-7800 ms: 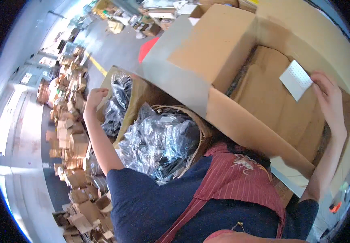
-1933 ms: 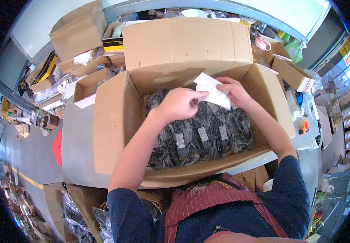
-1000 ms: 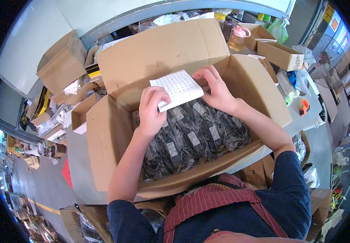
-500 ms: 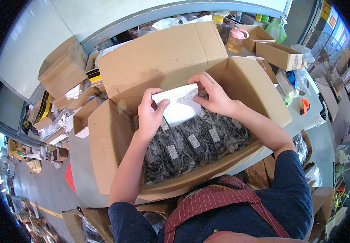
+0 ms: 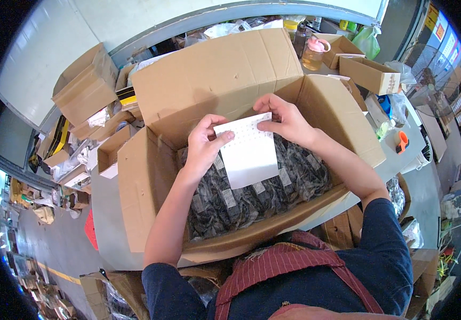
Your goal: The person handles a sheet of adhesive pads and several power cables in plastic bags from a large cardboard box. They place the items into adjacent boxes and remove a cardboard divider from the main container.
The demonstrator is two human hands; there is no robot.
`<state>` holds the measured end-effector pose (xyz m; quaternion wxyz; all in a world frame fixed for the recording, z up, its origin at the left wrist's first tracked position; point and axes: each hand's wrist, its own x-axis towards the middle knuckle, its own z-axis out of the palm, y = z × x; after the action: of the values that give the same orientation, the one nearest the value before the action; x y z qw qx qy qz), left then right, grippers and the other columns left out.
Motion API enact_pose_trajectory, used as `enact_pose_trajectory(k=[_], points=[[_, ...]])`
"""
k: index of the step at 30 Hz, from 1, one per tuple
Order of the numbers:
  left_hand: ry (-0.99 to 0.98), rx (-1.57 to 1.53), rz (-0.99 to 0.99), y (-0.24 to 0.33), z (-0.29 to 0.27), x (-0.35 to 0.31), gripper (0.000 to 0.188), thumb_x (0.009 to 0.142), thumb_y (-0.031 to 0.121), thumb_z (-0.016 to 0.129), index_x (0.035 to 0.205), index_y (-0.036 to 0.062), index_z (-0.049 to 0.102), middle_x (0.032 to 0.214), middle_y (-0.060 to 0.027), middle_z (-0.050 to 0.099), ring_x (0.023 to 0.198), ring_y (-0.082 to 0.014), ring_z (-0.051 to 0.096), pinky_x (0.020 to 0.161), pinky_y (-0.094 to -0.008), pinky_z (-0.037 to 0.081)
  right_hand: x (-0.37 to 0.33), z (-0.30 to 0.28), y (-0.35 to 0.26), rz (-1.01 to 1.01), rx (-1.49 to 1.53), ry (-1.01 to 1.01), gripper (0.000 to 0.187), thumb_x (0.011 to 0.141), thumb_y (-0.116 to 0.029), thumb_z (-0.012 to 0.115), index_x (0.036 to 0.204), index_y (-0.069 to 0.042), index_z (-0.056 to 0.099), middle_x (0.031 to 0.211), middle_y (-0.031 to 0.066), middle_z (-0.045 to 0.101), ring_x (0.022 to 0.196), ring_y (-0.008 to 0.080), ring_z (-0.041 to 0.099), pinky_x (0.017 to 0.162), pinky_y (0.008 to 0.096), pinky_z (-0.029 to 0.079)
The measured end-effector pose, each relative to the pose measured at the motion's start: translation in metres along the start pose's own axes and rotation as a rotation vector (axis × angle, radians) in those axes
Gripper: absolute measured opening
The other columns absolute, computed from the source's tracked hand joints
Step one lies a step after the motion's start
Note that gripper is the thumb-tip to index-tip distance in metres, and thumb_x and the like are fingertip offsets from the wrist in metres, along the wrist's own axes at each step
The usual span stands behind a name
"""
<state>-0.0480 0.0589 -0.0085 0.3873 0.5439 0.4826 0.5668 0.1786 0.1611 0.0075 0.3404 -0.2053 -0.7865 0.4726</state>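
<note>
A white sheet of paper (image 5: 249, 162) with rows of small marks along its upper part hangs between my hands. My left hand (image 5: 207, 143) pinches its upper left corner, thumb on the front. At the upper right edge my right hand (image 5: 285, 120) grips the sheet between thumb and fingers. Below it stands a large open cardboard box (image 5: 139, 186), its flaps spread. Inside lie several clear plastic bags (image 5: 307, 178) of black items, with small white labels; what the items are I cannot make out. The paper covers part of them.
The box rests on a grey table (image 5: 105, 213). To the right lies an orange tape-like ring (image 5: 401, 142). A pink-lidded jug (image 5: 314, 53) and small cartons (image 5: 369, 73) stand behind. Another tall carton (image 5: 85, 88) is at the back left.
The paper has swung down from a tilted, partly folded-looking pose and now shows its face more fully. Both hands still hold its upper edge and have shifted slightly right.
</note>
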Motion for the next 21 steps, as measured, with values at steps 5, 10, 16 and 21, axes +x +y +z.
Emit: enact_pose_trajectory(k=[5, 10, 16, 21], points=[[-0.077, -0.108, -0.074, 0.001, -0.013, 0.004, 0.014, 0.089, 0.012, 0.072, 0.090, 0.0010, 0.064, 0.078, -0.0025, 0.068, 0.069, -0.0058, 0.060, 0.064, -0.0216, 0.045, 0.004, -0.011, -0.005, 0.119, 0.144, -0.072, 0.021, 0.084, -0.002, 0.072, 0.099, -0.001, 0.058, 0.080, 0.0010, 0.063, 0.074, 0.0074, 0.059, 0.066, 0.0236, 0.048], [-0.099, -0.086, -0.089, 0.010, -0.016, 0.003, 0.014, 0.089, 0.014, 0.072, 0.089, 0.0014, 0.067, 0.081, -0.0027, 0.069, 0.071, -0.0066, 0.060, 0.066, -0.0220, 0.046, 0.003, -0.014, -0.010, 0.172, 0.245, -0.097, 0.014, 0.088, -0.007, 0.070, 0.094, 0.001, 0.060, 0.080, 0.0067, 0.068, 0.067, 0.0100, 0.064, 0.057, 0.0232, 0.052], [-0.065, -0.149, -0.130, 0.004, -0.015, 0.003, 0.017, 0.088, 0.014, 0.073, 0.098, 0.0005, 0.069, 0.085, -0.0037, 0.070, 0.074, -0.0072, 0.061, 0.068, -0.0231, 0.048, 0.000, -0.010, -0.012, 0.260, 0.358, -0.125, 0.012, 0.091, -0.009, 0.067, 0.095, 0.001, 0.061, 0.079, 0.0100, 0.069, 0.059, 0.0130, 0.065, 0.052, 0.0234, 0.053], [-0.014, -0.166, -0.109, 0.002, -0.011, 0.004, 0.011, 0.088, 0.008, 0.071, 0.094, -0.0012, 0.067, 0.083, -0.0037, 0.069, 0.074, -0.0071, 0.061, 0.067, -0.0229, 0.047, -0.001, -0.004, 0.005, 0.208, 0.224, -0.130, 0.011, 0.092, -0.009, 0.066, 0.095, 0.001, 0.060, 0.083, 0.0066, 0.068, 0.072, 0.0120, 0.066, 0.064, 0.0262, 0.053]])
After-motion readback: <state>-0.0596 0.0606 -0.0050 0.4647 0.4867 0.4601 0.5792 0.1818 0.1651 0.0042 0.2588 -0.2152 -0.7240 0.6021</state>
